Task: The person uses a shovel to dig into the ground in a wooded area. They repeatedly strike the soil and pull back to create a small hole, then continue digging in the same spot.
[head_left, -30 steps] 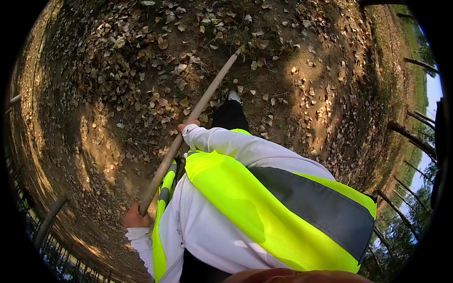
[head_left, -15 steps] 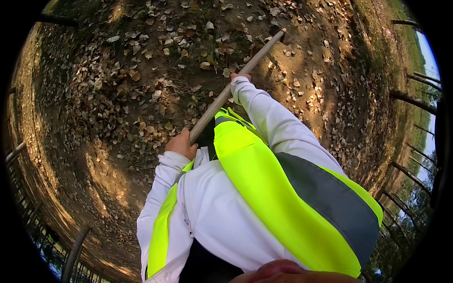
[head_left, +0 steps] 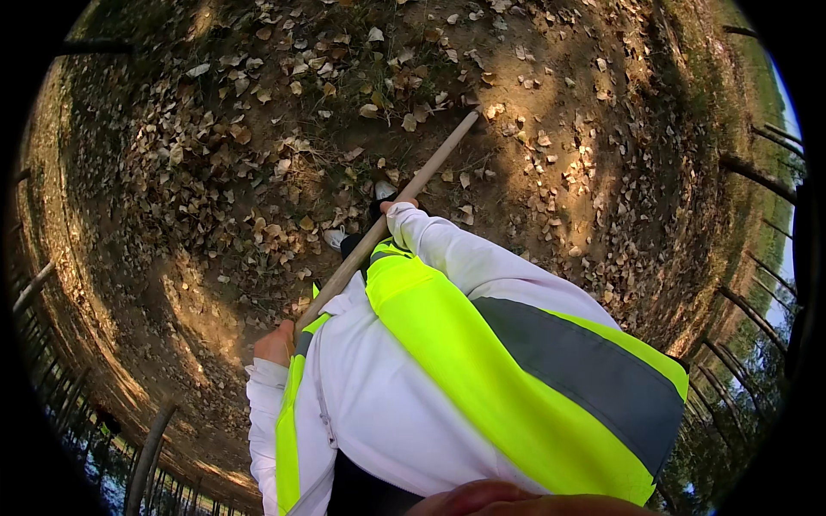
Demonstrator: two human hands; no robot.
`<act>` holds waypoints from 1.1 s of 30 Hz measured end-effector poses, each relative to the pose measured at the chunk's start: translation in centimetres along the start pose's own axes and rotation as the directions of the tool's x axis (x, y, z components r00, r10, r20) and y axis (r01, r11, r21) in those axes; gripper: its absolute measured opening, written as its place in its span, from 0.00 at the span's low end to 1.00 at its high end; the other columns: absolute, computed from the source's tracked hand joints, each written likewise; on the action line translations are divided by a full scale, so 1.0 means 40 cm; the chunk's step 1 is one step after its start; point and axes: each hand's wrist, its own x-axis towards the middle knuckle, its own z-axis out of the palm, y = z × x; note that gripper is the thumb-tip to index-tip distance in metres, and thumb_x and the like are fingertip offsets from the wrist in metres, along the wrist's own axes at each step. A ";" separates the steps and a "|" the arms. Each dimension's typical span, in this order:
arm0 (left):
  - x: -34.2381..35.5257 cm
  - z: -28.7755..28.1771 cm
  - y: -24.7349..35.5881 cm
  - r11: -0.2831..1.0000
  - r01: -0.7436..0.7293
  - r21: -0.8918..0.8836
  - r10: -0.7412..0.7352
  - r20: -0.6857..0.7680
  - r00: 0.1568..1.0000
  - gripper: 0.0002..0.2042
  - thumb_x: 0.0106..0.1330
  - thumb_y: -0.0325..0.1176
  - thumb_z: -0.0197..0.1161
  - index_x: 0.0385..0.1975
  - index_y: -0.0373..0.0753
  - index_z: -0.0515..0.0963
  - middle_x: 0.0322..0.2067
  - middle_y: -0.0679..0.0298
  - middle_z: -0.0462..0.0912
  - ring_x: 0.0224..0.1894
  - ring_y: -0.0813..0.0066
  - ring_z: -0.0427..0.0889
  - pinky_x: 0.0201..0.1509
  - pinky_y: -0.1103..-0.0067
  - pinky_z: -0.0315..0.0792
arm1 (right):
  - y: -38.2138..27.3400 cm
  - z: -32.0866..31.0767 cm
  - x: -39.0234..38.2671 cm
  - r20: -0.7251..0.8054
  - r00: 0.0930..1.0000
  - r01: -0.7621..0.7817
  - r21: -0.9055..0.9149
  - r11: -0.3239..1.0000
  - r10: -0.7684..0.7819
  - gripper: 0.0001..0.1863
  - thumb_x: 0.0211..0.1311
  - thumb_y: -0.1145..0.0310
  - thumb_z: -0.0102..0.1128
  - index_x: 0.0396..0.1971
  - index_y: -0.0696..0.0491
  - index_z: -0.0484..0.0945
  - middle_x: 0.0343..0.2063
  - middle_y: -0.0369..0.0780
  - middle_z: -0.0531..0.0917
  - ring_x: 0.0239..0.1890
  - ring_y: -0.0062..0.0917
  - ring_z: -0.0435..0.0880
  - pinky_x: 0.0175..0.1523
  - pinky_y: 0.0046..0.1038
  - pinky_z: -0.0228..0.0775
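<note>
A long wooden tool handle [head_left: 440, 156] runs slantwise from beside my left hip to the leafy ground ahead on the right. My left hand [head_left: 275, 344] is closed round its near end, low by the side of my vest. Farther along, my right hand [head_left: 400, 205] grips the shaft about midway, its fingers partly hidden by the sleeve cuff. The handle's far end reaches down to the soil among dry leaves; what tool head it carries, if any, I cannot make out.
Dry leaves [head_left: 206, 163] lie scattered and heaped on bare soil. My shoes [head_left: 335, 238] show just beneath the handle. Slim tree trunks [head_left: 148, 456] stand around the edges, with patches of sun and shade between them. I wear a bright yellow vest [head_left: 430, 318].
Both hands have drawn the handle back toward my body, left and down in view. Its far end has come nearer, and my shoes now show below it.
</note>
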 end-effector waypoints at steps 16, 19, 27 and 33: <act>0.217 0.032 0.168 0.922 -0.176 -0.344 0.153 -0.093 0.984 0.16 0.40 0.39 0.58 0.23 0.37 0.64 0.20 0.49 0.71 0.27 0.51 0.70 0.28 0.68 0.63 | -0.123 -0.087 0.224 -0.207 0.977 -0.024 0.134 0.991 0.052 0.30 0.29 0.70 0.61 0.37 0.54 0.57 0.34 0.41 0.70 0.37 0.30 0.71 0.42 0.26 0.63; 0.129 0.052 0.085 0.947 -0.017 -0.319 0.021 0.010 1.000 0.17 0.39 0.43 0.59 0.23 0.38 0.64 0.19 0.50 0.71 0.25 0.51 0.70 0.26 0.69 0.63 | -0.052 -0.019 0.072 -0.227 0.973 -0.049 0.010 0.999 0.050 0.32 0.24 0.68 0.63 0.34 0.55 0.56 0.33 0.43 0.70 0.36 0.29 0.72 0.41 0.25 0.63; 0.095 0.088 0.069 0.991 -0.015 -0.136 0.015 0.000 1.000 0.07 0.47 0.35 0.46 0.22 0.40 0.62 0.17 0.52 0.70 0.23 0.53 0.71 0.23 0.66 0.61 | 0.055 0.014 0.140 -0.147 0.989 0.059 0.255 0.965 -0.021 0.32 0.25 0.68 0.60 0.36 0.57 0.55 0.32 0.44 0.69 0.34 0.30 0.71 0.39 0.26 0.63; 0.200 0.035 0.211 0.978 -0.145 -0.153 0.124 -0.137 0.983 0.11 0.44 0.36 0.51 0.23 0.39 0.61 0.19 0.51 0.71 0.25 0.51 0.71 0.26 0.66 0.63 | -0.071 -0.163 0.056 -0.318 0.947 0.116 0.212 0.970 -0.044 0.27 0.27 0.68 0.60 0.32 0.57 0.59 0.29 0.45 0.71 0.31 0.30 0.73 0.36 0.25 0.65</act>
